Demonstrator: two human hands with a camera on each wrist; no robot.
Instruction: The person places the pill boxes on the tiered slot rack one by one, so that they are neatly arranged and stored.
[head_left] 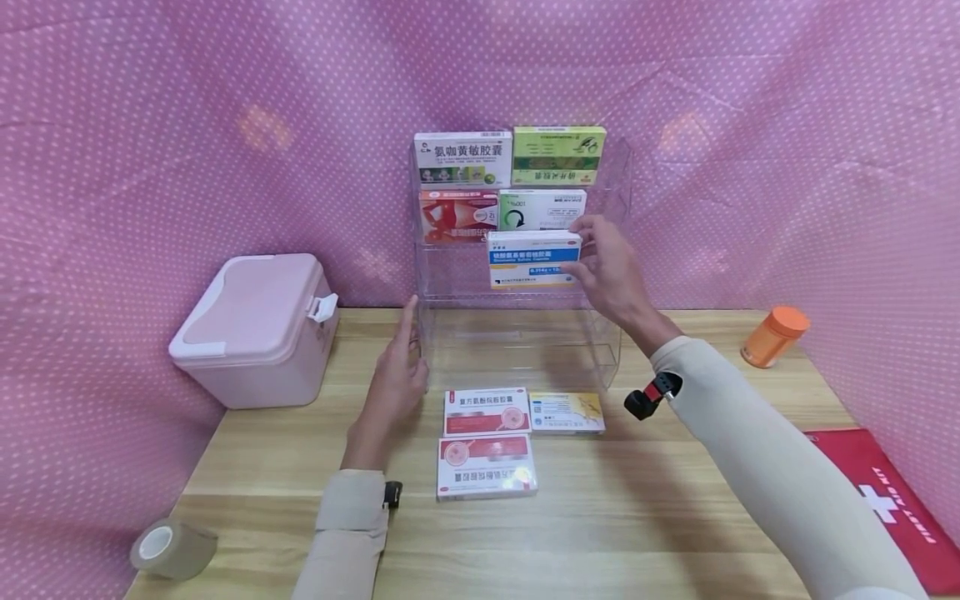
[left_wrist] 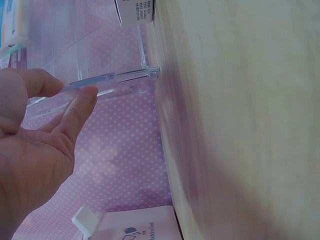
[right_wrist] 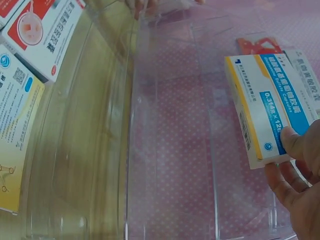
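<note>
One blue-and-white medicine box (head_left: 534, 259) sits at the third tier of the clear acrylic rack (head_left: 611, 250), pinched at its right end by our right hand (head_left: 611, 271); its long axis runs left to right, printed face toward us. Our right wrist view adds a yellow stripe along the box's edge (right_wrist: 240, 107), with the thumb (right_wrist: 295, 142) on its face. Our left hand (head_left: 395, 379), fingers straight, touches the rack's left edge; the left wrist view shows fingertips (left_wrist: 82, 100) on it. Three boxes (head_left: 487, 412) lie near on the wooden bench (head_left: 600, 517), and pink dotted cloth (head_left: 150, 125) walls the scene.
</note>
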